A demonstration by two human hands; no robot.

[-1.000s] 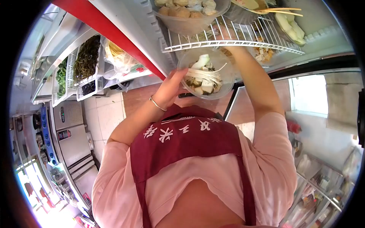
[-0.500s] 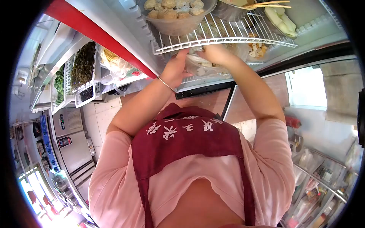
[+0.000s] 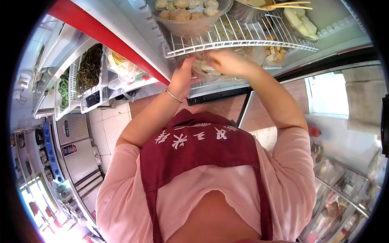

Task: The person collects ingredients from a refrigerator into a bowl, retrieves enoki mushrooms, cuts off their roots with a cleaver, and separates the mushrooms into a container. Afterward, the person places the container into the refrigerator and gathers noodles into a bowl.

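Observation:
A clear bowl [image 3: 200, 73] holding pale pieces sits under the white wire shelf [image 3: 243, 42] of a fridge. My left hand [image 3: 181, 79] grips its left side, with the thumb up along the wall and the other fingers partly hidden. Over the bowl's opening is my right hand [image 3: 229, 62], its fingers bent and smeared by motion. Whether anything is between those fingers I cannot make out.
On the wire shelf stand a bowl of meatballs [image 3: 188, 18], a metal pot [image 3: 247, 12] with chopsticks across it, and a dish of pale green slices [image 3: 300, 24]. Yellowish cubes [image 3: 274, 54] lie below. White baskets [image 3: 73, 91] of greens are at left.
My right hand has shifted slightly left and its fingers have lifted from the pale pieces in the bowl. My left hand stays at the bowl's side, turned slightly.

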